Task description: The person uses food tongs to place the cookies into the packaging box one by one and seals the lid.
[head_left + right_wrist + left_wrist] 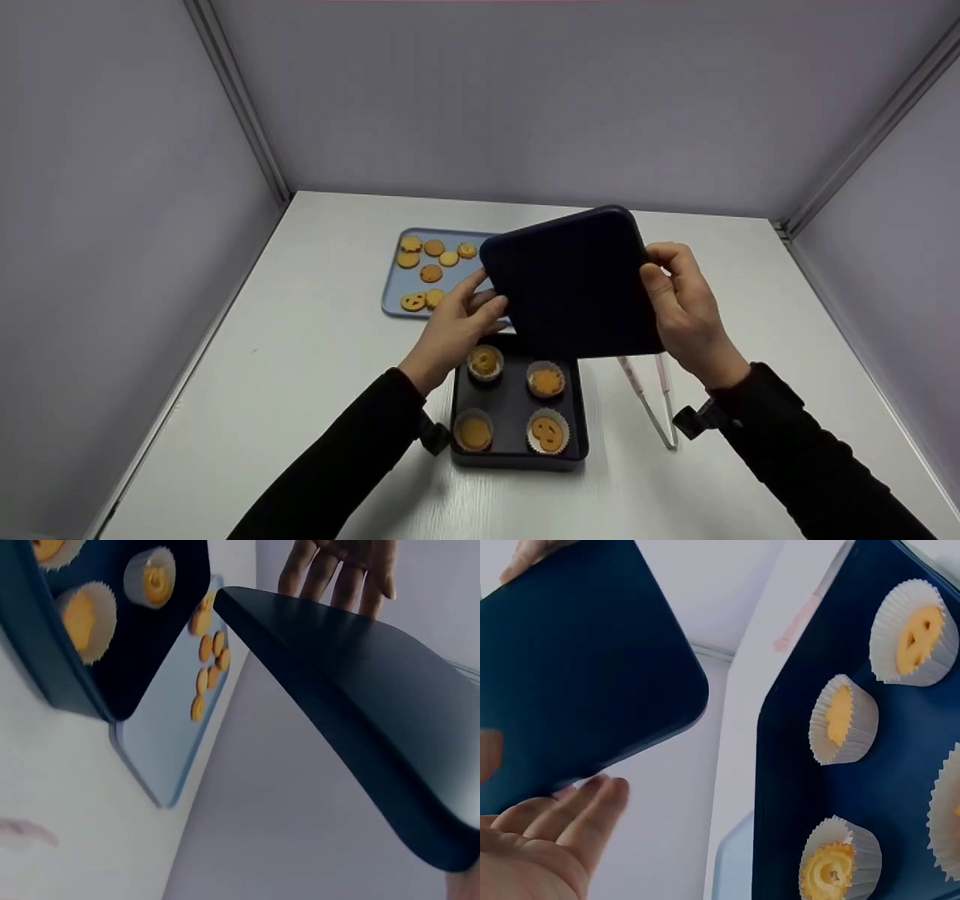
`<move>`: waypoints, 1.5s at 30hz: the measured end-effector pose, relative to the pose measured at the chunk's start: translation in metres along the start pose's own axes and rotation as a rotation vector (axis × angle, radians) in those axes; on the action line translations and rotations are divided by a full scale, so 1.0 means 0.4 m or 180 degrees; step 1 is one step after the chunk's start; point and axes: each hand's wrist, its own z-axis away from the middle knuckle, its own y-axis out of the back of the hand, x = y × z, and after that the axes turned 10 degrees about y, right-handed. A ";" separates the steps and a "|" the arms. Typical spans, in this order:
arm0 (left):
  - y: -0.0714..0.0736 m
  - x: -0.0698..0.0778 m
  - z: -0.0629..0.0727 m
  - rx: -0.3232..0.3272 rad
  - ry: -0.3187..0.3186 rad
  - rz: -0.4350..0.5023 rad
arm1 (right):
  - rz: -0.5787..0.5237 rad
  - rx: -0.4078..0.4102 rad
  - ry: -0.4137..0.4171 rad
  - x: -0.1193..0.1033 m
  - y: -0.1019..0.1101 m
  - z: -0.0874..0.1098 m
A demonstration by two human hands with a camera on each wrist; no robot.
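A dark blue lid (574,289) with rounded corners is held tilted above the table. My right hand (684,311) pinches its right edge, thumb on the near face and fingers curled behind. At the opposite edge is my left hand (459,322), its fingers (581,829) fairly straight and spread and its thumb overlapping the lid in the head view. Below stands a deep dark baking pan (517,462). Inside it, several white paper cups hold cookies, among them a ring-shaped cookie (485,361) and one with holes (547,433).
Behind the pan lies a light blue tray (391,289) with several cookies, partly hidden by the lid and left hand. Metal tongs (660,424) with pink ends rest right of the pan. Pale panels (495,105) enclose the white table (315,390) at the back and sides.
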 end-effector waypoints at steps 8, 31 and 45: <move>0.012 0.004 0.003 0.0286 -0.0041 0.0087 | -0.0364 0.0367 -0.0752 0.016 -0.018 0.025; 0.041 -0.043 0.031 0.0590 0.0526 -0.0874 | 0.0340 -0.0315 -0.2338 0.100 -0.043 0.138; 0.035 -0.130 0.048 0.0524 0.0692 -0.1484 | 0.0960 -0.0842 -0.2275 0.152 -0.081 0.225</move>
